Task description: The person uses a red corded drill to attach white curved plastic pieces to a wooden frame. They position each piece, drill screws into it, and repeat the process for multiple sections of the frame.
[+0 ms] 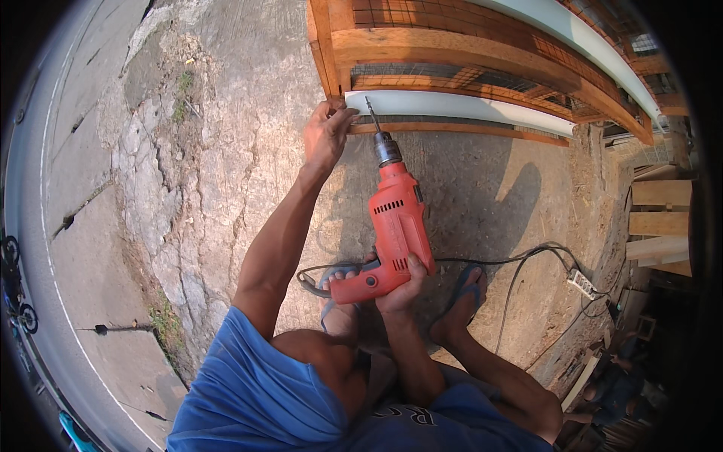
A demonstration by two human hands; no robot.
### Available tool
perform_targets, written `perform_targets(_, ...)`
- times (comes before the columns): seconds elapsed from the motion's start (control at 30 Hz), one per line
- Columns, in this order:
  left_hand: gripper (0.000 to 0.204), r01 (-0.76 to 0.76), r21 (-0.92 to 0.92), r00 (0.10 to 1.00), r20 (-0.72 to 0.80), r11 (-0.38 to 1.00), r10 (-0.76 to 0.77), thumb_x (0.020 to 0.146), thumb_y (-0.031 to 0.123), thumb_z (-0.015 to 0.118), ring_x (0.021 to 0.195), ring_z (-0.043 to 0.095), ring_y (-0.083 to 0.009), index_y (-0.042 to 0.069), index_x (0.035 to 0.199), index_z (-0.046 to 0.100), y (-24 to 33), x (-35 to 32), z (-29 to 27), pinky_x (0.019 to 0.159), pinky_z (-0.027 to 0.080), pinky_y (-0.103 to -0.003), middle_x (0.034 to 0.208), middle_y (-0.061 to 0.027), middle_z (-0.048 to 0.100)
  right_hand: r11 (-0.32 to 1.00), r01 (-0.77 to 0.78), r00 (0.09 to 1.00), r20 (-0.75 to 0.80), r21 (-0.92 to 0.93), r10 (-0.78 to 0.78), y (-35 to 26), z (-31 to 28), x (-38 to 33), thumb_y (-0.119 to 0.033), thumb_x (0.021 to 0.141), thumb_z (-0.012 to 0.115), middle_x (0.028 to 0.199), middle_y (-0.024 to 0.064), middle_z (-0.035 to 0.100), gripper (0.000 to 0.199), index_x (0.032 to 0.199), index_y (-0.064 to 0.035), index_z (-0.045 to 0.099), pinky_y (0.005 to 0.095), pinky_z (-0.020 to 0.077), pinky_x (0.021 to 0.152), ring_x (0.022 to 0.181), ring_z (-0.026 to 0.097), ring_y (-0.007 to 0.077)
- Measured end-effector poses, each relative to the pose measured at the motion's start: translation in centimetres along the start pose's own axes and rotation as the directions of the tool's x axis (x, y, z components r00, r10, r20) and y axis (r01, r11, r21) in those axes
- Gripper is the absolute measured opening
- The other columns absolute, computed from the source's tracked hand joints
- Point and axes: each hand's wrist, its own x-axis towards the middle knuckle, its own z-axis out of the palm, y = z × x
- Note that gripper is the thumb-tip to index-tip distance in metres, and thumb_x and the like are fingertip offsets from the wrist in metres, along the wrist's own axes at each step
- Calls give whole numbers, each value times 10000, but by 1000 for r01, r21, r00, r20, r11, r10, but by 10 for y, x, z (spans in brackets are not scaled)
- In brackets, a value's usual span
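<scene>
My right hand [403, 290] grips a red corded power drill [398, 226] near its handle. The drill points away from me, and its long bit [373, 115] in the metal chuck overlaps the view of a white strip [459, 105]; whether the tip touches it I cannot tell. My left hand [329, 135] is at the strip's left end, beside the corner post [322, 45] of a wooden frame with wire mesh. Its fingers are pinched together, and what is between them is hidden.
A black cable [482, 261] runs right to a white power strip [581, 284] on cracked concrete [218, 151]. Wooden boards [661, 224] lie at the right. A road [83, 301] with a parked motorcycle [15, 279] is at the left. Another person [614, 388] sits lower right.
</scene>
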Motion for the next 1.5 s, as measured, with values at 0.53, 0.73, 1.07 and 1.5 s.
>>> perform_targets(0.53,150,61,-45,998,4,997,-61,869,85,756,923,679,-277,76,1019,769,-2,0,2,749,564,-379,1060,-104,664,1000,25,1000,-16,-13,-26,9,3,3,-520,880,504,1013,122,629,627,1244,-11,552,396,568,648,793,671,257)
perform_targets(0.73,136,-105,-10,993,-60,994,104,866,135,778,908,686,-261,36,954,749,-2,2,-3,739,563,-377,1055,-103,682,998,1,996,-89,58,4,14,23,-3,-508,861,511,1002,139,633,626,1231,-5,559,408,565,659,789,661,274)
perform_targets(1.07,519,297,-139,929,-186,945,-320,789,276,866,959,644,-279,-5,1128,592,13,16,-3,839,516,-393,1031,-137,649,997,-18,995,-94,70,24,11,26,-2,-507,850,515,1004,140,634,634,1230,-3,565,414,562,662,776,659,278)
perform_targets(1.5,698,241,-89,965,-78,966,-248,703,302,920,1097,582,-328,-19,1202,553,1,50,-2,941,482,-421,1166,-190,598,992,-10,996,-86,125,21,13,22,1,-487,855,520,1009,133,642,619,1232,1,567,406,564,689,804,671,270)
